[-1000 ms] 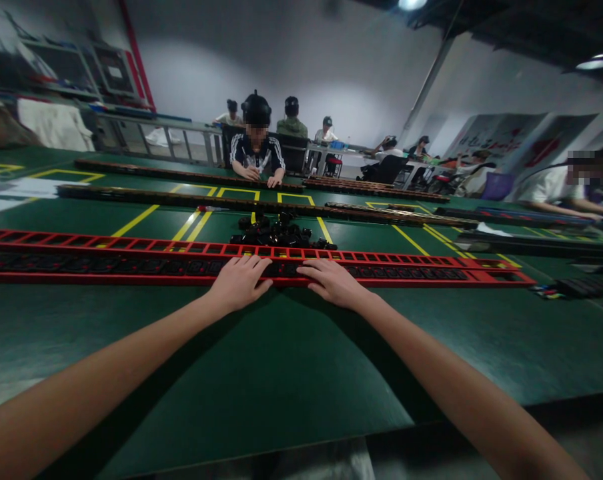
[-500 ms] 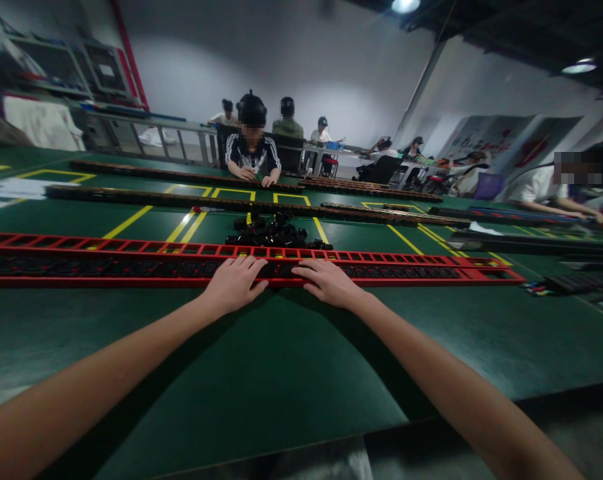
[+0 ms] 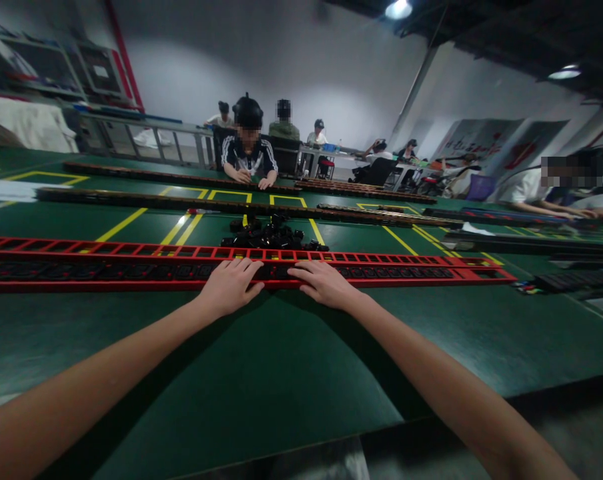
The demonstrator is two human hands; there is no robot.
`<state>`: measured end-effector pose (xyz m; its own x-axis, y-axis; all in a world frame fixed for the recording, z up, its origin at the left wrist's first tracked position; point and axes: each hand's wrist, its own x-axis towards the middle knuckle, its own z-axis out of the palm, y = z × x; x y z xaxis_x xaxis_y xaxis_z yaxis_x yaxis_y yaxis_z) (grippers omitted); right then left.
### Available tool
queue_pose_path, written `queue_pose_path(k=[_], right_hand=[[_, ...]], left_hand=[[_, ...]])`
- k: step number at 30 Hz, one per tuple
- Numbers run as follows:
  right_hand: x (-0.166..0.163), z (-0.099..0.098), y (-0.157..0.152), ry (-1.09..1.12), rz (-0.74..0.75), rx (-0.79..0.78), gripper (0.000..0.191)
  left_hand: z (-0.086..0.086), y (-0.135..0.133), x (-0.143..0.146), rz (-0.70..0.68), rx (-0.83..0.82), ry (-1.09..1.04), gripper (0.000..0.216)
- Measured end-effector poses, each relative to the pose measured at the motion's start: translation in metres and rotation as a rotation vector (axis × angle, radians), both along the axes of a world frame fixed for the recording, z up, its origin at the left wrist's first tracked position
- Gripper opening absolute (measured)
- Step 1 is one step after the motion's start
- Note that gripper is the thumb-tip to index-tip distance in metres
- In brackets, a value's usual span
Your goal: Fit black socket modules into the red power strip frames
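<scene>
A long red frame (image 3: 411,283) with a row of square openings lies across the green table (image 3: 301,373). Its nearer row is filled with flat black square pieces (image 3: 141,271). My left hand (image 3: 230,285) rests palm down on the frame, fingers stretched out over the black pieces. To its right, my right hand (image 3: 324,283) lies the same way, with its fingers pointing left and apart. A small gap separates the two hands. Just behind the frame sits a pile of small black parts (image 3: 266,235). What lies under my palms is hidden.
Long dark strips (image 3: 181,200) run across the table behind the pile. More black strips (image 3: 531,241) lie at the right. Yellow tape lines mark the tabletop. A person (image 3: 249,150) works at the far side, and another person (image 3: 536,190) at the right.
The view has shifted slightly, so the scene sits a little further left. My hands stay in the same place on the red frame.
</scene>
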<state>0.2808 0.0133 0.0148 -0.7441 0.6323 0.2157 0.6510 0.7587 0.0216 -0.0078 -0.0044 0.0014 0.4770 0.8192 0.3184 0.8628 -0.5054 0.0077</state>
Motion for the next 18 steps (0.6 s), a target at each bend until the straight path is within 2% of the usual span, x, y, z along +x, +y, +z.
queue_pose_path(k=[6,10,14,18], right_hand=[[-0.011,0.002,-0.001,-0.06,-0.167,0.013,0.063],[-0.013,0.005,0.005,-0.078,-0.192,-0.003,0.066],[-0.001,0.01,0.009,-0.071,-0.202,-0.028,0.063],[0.025,0.019,0.012,-0.09,-0.247,-0.062,0.06]], left_hand=[[-0.002,-0.001,0.0,0.005,0.004,-0.015,0.053],[0.0,-0.004,0.0,0.042,0.018,0.026,0.056],[0.003,-0.003,-0.006,0.109,0.035,0.081,0.064],[0.003,0.004,-0.02,0.149,0.016,0.096,0.076]])
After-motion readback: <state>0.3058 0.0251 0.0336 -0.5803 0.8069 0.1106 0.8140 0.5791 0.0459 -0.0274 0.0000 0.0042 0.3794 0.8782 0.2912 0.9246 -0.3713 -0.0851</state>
